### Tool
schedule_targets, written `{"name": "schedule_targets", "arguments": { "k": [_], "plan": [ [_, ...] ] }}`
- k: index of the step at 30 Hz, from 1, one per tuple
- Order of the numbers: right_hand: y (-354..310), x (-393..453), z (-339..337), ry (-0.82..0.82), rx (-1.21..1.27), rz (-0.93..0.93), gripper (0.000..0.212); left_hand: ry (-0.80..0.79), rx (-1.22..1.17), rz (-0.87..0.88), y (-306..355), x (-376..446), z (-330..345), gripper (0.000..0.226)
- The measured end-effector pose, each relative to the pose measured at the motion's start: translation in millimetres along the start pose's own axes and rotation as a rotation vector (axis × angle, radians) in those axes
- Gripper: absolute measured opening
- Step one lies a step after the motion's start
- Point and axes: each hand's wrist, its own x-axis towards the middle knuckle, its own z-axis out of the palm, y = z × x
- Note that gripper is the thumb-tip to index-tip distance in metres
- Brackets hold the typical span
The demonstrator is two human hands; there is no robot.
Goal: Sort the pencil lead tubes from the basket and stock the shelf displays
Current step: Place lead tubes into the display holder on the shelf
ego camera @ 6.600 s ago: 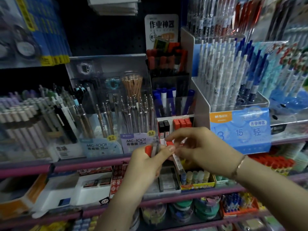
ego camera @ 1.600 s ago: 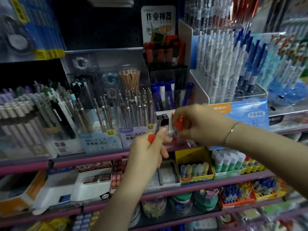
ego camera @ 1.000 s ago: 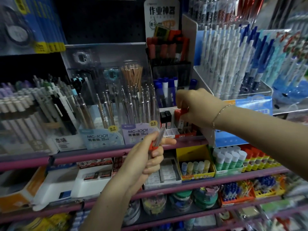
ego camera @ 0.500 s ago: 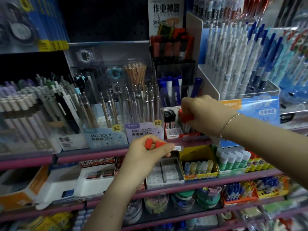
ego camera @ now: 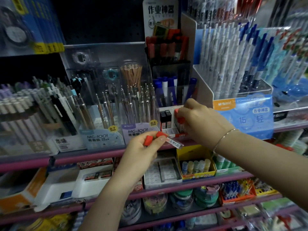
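Stocking is mid-step at the small lead display tray (ego camera: pixel 168 130) on the upper shelf (ego camera: pixel 100 153), wedged between the mechanical pencil stand (ego camera: pixel 116 114) and the blue pen display (ego camera: pixel 241 117). The right hand (ego camera: pixel 200 120) has its grip closed on a red-capped lead tube (ego camera: pixel 180 120), held cap-up over the tray's right-hand slots, probably so it drops in beside the other red caps rather than the black-capped tubes (ego camera: pixel 165 118) to the left. The left hand (ego camera: pixel 143 150) waits just below the shelf edge, its grip pinched on two spare red-capped tubes (ego camera: pixel 160 138), fanned out with their clear bodies pointing right, likely to keep the next one easy to pick off. No basket shows in this view.
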Motion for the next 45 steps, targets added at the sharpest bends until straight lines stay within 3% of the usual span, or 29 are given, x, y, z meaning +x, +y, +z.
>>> {"name": "schedule_targets", "arguments": {
  "k": [3, 6, 8, 13, 16, 18, 24, 36, 45],
  "plan": [
    [0, 0, -21, 0.038, 0.215, -0.011, 0.031, -0.014, 0.05, 0.071, 5, 1, 3, 0.013],
    [-1, -1, -39, -0.184, 0.487, -0.052, 0.032, 0.009, 0.123, 0.174, 13, 4, 10, 0.009],
    [-1, -2, -40, -0.267, 0.488, -0.096, 0.029, 0.055, 0.149, 0.217, 17, 8, 13, 0.008],
    [6, -6, -33, -0.3, 0.637, -0.049, 0.026, 0.16, 0.174, 0.236, 10, 18, 19, 0.011],
    [16, -3, -32, -0.077, 0.468, -0.009, 0.019, 0.163, 0.332, 0.294, -1, 19, 20, 0.005],
    [20, 1, -35, 0.039, 0.344, 0.001, 0.017, 0.179, 0.552, 0.304, -7, 19, 21, 0.019],
    [12, 6, -32, -0.132, 0.245, -0.02, 0.02, 0.215, 0.721, 0.316, -13, 21, 24, 0.021],
    [5, 8, -6, 0.056, 0.228, 0.08, 0.022, 0.207, 0.732, 0.299, -16, 31, 25, 0.011],
    [3, 9, -4, 0.025, 0.166, 0.079, 0.019, 0.205, 0.728, 0.28, -15, 32, 24, 0.012]
  ]
}}
